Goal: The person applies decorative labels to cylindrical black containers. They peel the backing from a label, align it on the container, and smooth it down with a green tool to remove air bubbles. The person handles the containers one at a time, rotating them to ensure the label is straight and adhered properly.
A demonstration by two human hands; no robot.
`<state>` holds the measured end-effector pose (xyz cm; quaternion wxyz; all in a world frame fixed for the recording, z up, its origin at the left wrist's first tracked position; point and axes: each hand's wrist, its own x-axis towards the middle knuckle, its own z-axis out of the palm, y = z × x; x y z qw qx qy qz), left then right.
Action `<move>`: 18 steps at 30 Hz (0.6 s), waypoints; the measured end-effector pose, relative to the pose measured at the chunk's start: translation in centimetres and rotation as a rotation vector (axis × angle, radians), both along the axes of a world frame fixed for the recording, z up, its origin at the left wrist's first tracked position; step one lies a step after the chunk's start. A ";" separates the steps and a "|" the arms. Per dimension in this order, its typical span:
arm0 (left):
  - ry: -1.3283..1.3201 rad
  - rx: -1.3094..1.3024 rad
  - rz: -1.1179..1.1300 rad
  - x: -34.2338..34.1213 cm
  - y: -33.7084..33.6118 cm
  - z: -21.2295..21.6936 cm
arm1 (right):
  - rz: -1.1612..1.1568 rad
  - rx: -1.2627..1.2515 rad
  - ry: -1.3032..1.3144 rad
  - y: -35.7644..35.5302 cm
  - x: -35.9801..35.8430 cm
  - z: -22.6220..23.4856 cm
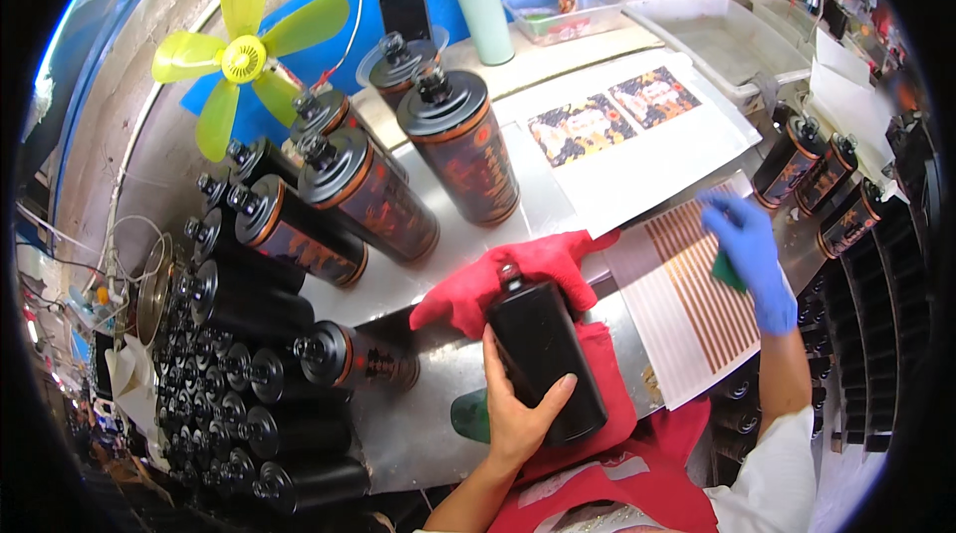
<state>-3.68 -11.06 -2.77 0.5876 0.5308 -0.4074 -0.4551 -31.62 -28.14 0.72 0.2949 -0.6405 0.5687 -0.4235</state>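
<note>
My bare left hand [520, 422] is wrapped round a plain black bottle [546, 359], which leans with its neck away from me. The bottle rests on a red cloth [468, 289] at the table's front. In a blue glove, my right hand [745, 252] is over a white sheet with brown-gold strips [697, 299]. Its thumb and fingertips come together at the sheet's upper part; whether they grip a strip I cannot make out. A small flat green piece [728, 272] sticks out from under the curled fingers, seemingly tucked in the palm.
Decorated black bottles [463, 155] stand on the metal table [398, 433], with many plain black bottles [274, 379] massed at left. Printed sheets [617, 165] lie beyond the cloth. Farther back are a yellow-green fan [243, 58], a pale green flask [482, 10] and a plastic tub [712, 40].
</note>
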 end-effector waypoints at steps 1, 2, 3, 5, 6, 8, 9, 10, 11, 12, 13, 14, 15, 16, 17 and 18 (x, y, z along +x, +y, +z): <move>-0.018 0.004 0.004 0.0 0.0 0.0 | -0.047 0.035 0.058 -2.7 -0.2 1.2; -0.030 0.007 0.005 0.0 -0.1 0.0 | -0.098 0.069 0.120 -5.3 -0.6 2.4; 0.014 0.002 0.004 -0.4 -0.3 0.3 | -0.083 0.003 0.216 -8.5 -2.6 2.1; 0.029 -0.016 -0.006 -0.9 -0.6 0.7 | -0.166 -0.057 0.457 -14.9 -5.9 0.5; 0.016 -0.025 -0.013 -0.7 -0.7 0.4 | -0.268 -0.051 0.602 -17.3 -6.6 0.7; -0.010 -0.022 -0.035 -0.4 -0.6 0.7 | -0.279 0.096 0.697 -21.0 -6.4 1.2; -0.012 -0.012 -0.026 -0.3 -0.5 0.7 | -0.271 0.178 0.745 -22.4 -5.8 1.0; -0.014 0.005 -0.013 -0.1 -0.2 0.7 | -0.248 0.123 0.764 -23.2 -5.6 0.6; -0.008 -0.008 -0.001 -0.1 -0.3 0.9 | -0.224 0.065 0.782 -24.0 -6.0 0.2; -0.026 -0.001 -0.009 -0.1 -0.5 0.7 | -0.189 0.018 0.807 -24.8 -6.6 -0.6; -0.048 0.014 -0.009 -0.1 -0.5 0.4 | -0.168 0.076 0.789 -25.9 -7.7 -1.1; -0.074 0.034 -0.003 0.1 -0.5 0.3 | -0.140 0.137 0.770 -27.1 -8.9 -1.4; -0.132 0.043 -0.025 0.2 -0.8 0.4 | -0.126 0.180 0.789 -28.1 -10.5 -1.9; -0.075 0.054 -0.032 0.0 -0.9 1.0 | -0.113 0.217 0.802 -28.9 -11.3 -2.2; -0.083 0.074 -0.021 0.1 -0.8 1.2 | -0.096 0.212 0.704 -28.6 -10.7 -2.1; -0.087 0.086 -0.019 0.2 -0.6 1.3 | -0.091 0.206 0.608 -27.9 -10.3 -2.0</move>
